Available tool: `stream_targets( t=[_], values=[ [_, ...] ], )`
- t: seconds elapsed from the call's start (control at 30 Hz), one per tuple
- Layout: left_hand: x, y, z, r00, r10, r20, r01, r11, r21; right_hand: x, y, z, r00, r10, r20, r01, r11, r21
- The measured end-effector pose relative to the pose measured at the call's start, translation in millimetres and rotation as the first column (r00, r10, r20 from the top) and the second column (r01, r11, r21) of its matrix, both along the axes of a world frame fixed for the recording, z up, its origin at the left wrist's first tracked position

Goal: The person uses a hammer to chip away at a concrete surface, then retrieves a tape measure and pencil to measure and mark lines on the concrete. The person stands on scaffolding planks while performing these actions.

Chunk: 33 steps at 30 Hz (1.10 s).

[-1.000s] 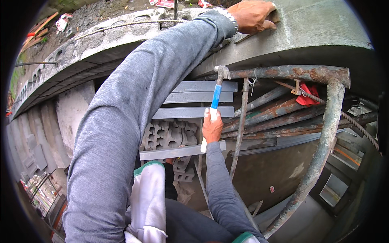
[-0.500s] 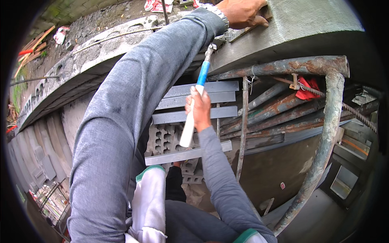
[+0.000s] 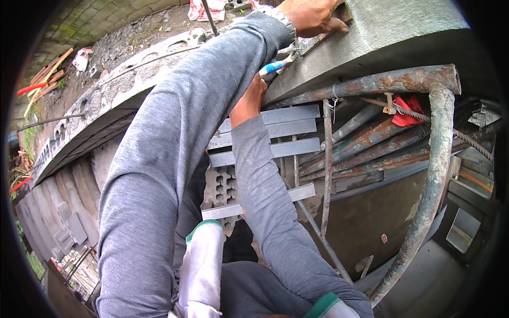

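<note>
My right hand (image 3: 252,95) is closed around a hammer with a blue and white handle (image 3: 273,67), the lower end of which is hidden behind my left sleeve. The metal hammer head (image 3: 289,57) is up beside the end of the concrete wall (image 3: 371,40), just below my left hand. At the top, my left hand (image 3: 313,17) presses a small wooden piece (image 3: 343,20) against that wall, its thumb bent along the wood. A metal watch (image 3: 281,18) circles my left wrist.
Grey metal planks (image 3: 281,127) step down beneath my arms, with hollow blocks (image 3: 225,185) under them. A rusty pipe frame (image 3: 437,143) stands to the right, near stacked pipes (image 3: 366,140) and a red cloth (image 3: 407,111). Rebar (image 3: 209,17) juts from the block wall (image 3: 154,66) at left.
My right hand has risen with the hammer, bringing its head close under my left hand, and the handle has tilted. The left hand stays on the wooden piece. The view has shifted slightly.
</note>
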State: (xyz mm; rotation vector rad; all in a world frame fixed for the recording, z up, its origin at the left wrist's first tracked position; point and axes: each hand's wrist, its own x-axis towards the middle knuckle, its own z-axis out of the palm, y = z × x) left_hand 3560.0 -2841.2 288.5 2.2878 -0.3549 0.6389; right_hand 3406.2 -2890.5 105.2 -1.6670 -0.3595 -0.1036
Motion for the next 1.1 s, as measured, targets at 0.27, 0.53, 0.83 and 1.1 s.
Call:
stream_targets(
  t=[0.27,0.53,0.83,1.1],
  values=[
    [-11,0,8,0.998,0.014,-0.066,-0.017,0.999,-0.045,15,8,9,0.989,0.148,-0.014,-0.143,0.922,-0.361],
    [-7,-2,5,0.998,0.028,-0.055,-0.029,0.999,-0.030,19,16,15,0.985,0.050,0.165,-0.054,0.998,0.017],
    [3,-9,13,0.997,-0.007,-0.075,0.007,1.000,0.005,26,14,-16,0.996,0.057,-0.074,-0.062,0.995,-0.076],
    [2,-2,23,0.984,0.058,-0.169,-0.032,0.988,0.148,32,17,14,0.941,0.169,-0.295,-0.233,0.952,-0.197]
  ],
)
